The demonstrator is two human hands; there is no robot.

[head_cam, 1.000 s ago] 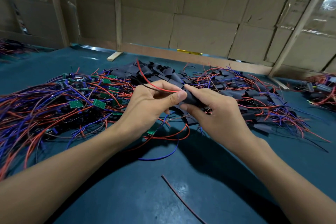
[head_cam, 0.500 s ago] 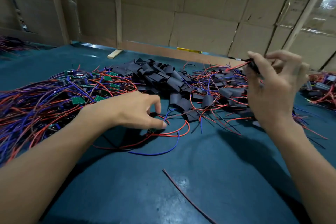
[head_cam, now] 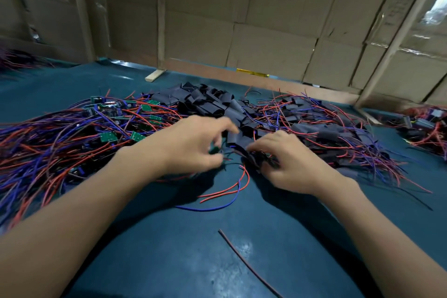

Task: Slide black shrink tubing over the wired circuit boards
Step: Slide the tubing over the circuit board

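1 second ago both hands met above the tabletop [head_cam: 169,261], pinching a black tube and a red wire between them. Half a second ago the right hand [head_cam: 287,162] was raised far to the right over the sleeved pile with a dark piece in its grip; it has since come down and back toward the middle, fingers curled into the near edge of the black shrink tubing pile [head_cam: 217,104]. The left hand [head_cam: 191,145] has moved forward from the loose red and blue wires [head_cam: 225,191] and now reaches toward the tubing, a green circuit board [head_cam: 214,149] at its fingers; motion blur hides the exact hold.
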